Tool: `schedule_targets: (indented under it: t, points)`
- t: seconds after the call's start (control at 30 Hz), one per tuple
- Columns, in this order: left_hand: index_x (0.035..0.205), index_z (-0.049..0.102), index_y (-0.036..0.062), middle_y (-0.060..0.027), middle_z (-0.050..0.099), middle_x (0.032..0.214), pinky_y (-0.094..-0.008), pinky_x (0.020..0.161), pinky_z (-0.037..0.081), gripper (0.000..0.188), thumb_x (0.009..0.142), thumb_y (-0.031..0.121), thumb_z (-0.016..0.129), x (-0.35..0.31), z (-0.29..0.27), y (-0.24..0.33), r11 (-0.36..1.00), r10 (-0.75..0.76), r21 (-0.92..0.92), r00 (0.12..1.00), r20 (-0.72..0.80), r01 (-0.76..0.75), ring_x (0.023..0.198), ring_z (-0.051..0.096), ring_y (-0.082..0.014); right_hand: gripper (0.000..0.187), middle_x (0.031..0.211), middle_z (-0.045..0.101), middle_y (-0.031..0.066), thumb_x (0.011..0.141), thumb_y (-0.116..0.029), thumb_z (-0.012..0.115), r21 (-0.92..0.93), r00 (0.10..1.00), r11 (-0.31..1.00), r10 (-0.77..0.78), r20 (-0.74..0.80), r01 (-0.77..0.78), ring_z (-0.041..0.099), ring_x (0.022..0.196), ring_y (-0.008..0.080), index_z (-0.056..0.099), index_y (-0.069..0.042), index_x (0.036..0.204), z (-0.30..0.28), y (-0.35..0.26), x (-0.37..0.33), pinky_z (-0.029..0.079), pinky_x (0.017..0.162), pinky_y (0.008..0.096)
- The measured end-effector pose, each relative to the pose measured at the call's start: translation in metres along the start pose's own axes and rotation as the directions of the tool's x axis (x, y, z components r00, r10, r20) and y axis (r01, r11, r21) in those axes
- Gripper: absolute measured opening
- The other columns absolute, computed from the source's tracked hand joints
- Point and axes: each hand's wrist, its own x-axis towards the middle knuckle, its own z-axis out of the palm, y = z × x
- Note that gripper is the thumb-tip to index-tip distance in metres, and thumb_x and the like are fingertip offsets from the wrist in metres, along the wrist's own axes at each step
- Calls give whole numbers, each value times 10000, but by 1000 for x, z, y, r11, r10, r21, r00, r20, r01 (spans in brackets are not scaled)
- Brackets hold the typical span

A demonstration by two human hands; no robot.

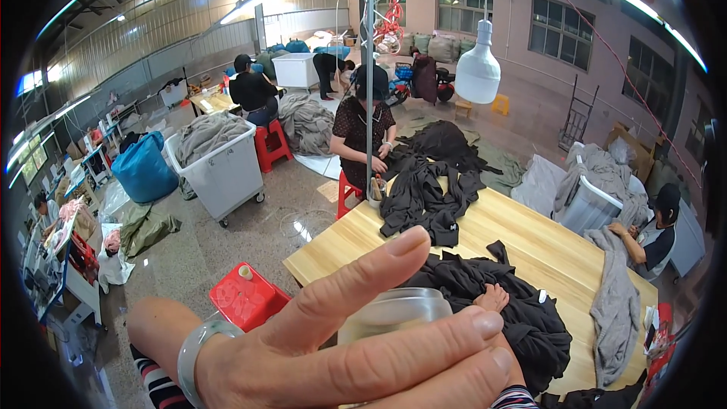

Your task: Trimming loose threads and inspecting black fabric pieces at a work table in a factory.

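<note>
My left hand (333, 341) is raised close in front of me with its fingers stretched out and apart, a pale bangle (187, 363) round the wrist. Nothing shows in its grasp. Behind the fingers is a clear plastic container (409, 304), partly hidden; whether the hand touches it I cannot tell. My right hand (494, 298) lies on a heap of black garments (530, 326), its small-looking fingers bent into the cloth. That heap rests on the light wooden table (522, 220). A small white piece (542, 296) sits on the dark fabric.
Across the table, a person (363, 121) stands by more black garments (435, 189). At right, another person (655, 231) handles a grey garment (615, 295). A red stool (246, 295) stands left of the table, a white bin (223, 170) beyond. A lamp (478, 68) hangs overhead.
</note>
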Motion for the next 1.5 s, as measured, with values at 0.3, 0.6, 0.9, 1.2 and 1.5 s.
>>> schedule_targets:
  t: [0.3, 0.6, 0.9, 1.2, 1.5]
  points:
    - [998, 567, 62, -133, 657, 1027, -517, 1020, 403, 273, 768, 66, 714, -8, 7, 3, 998, -8, -62, 999, 37, 10, 973, 660, -279, 342, 1321, 506, 170, 779, -91, 575, 8, 999, 1000, 22, 37, -22, 405, 1274, 304, 644, -73, 1113, -2, -2, 5, 180, 1129, 438]
    - [1044, 509, 88, -170, 642, 1046, -545, 1025, 376, 371, 761, 65, 748, 4, 20, -11, 973, -136, -172, 986, 96, 151, 965, 658, -325, 321, 1323, 507, 179, 804, -97, 555, 5, 999, 1000, -17, 46, 17, 412, 1267, 318, 641, -65, 1112, -17, -9, -6, 193, 1125, 447]
    - [1142, 419, 118, -178, 637, 1030, -547, 1005, 392, 678, 642, 148, 877, -19, 35, -51, 858, -264, -323, 883, 387, 398, 940, 658, -309, 360, 1282, 555, 162, 765, -127, 537, -57, 996, 995, -81, -35, 79, 469, 1223, 301, 651, -91, 1104, -18, 1, 0, 271, 1077, 435]
    - [1225, 404, 54, -160, 615, 1059, -481, 953, 441, 770, 637, 179, 886, -87, 65, -94, 824, -354, -313, 860, 367, 473, 992, 617, -265, 344, 1335, 518, 163, 824, -105, 527, -64, 996, 998, -1, 86, 7, 421, 1280, 297, 641, -94, 1149, -27, -11, -1, 217, 1114, 440]
    - [1222, 402, 57, -188, 576, 1102, -494, 970, 447, 697, 692, 152, 846, -83, 62, -83, 902, -270, -240, 902, 338, 360, 1023, 599, -292, 341, 1311, 544, 144, 823, -128, 526, -82, 999, 996, -42, 34, 44, 461, 1234, 302, 649, -113, 1141, -25, -7, -4, 270, 1088, 424]
